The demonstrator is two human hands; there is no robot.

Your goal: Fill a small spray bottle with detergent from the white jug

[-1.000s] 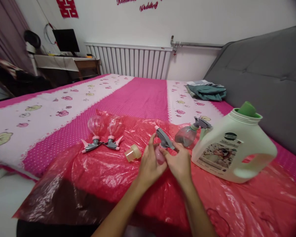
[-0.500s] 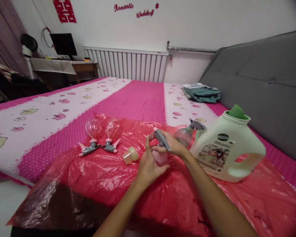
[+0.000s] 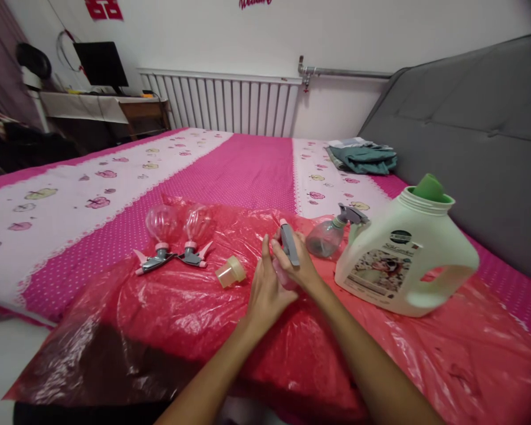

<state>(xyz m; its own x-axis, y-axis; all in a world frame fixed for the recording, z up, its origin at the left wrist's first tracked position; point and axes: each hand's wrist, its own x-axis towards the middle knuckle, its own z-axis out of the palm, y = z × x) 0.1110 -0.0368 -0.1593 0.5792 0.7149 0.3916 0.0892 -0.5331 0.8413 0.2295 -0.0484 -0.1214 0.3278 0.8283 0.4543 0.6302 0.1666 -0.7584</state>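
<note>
My left hand [image 3: 265, 282] is wrapped round the clear, pinkish body of a spray bottle [image 3: 288, 242], which stands upright with its grey trigger head on top. Around that head, my right hand [image 3: 301, 267] closes its fingers; the bottle's neck is hidden behind them. To the left lies a translucent yellowish cap [image 3: 230, 272] on its side. Just right of my hands, a second spray bottle [image 3: 326, 238] with a grey head stands with some liquid in it. Beside it is a large pale green detergent jug [image 3: 407, 254], uncapped, with a green spout in its mouth.
Two clear spray bottles [image 3: 161, 223] with grey and pink heads lie on the left. Red plastic sheeting [image 3: 177, 324] covers the near part of the bed [image 3: 256, 171]. Folded clothes [image 3: 363, 158] rest near the grey headboard [image 3: 469, 112].
The right hand has turned and closed further round the spray head, and the bottle's head has swung more upright. The whole view has tilted slightly downward.
</note>
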